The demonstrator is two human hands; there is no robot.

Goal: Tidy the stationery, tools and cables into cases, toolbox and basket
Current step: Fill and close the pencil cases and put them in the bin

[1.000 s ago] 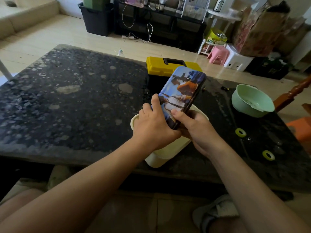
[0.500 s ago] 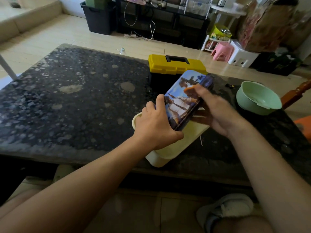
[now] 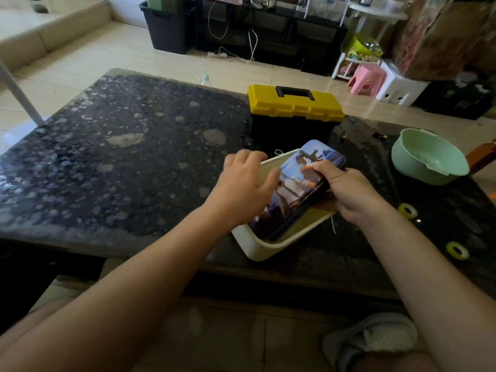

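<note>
My right grip (image 3: 346, 193) clamps the printed case (image 3: 298, 189), tilted half inside the cream basket (image 3: 257, 245) at the worktop's (image 3: 107, 157) six o'clock, my left hand (image 3: 241, 189) seemingly open beside it; one slip could tip the basket off the edge.

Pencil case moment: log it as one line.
phase: placing | pencil case: tilted in cream basket | right hand: gripping case | left hand: open beside case | toolbox: closed
</note>
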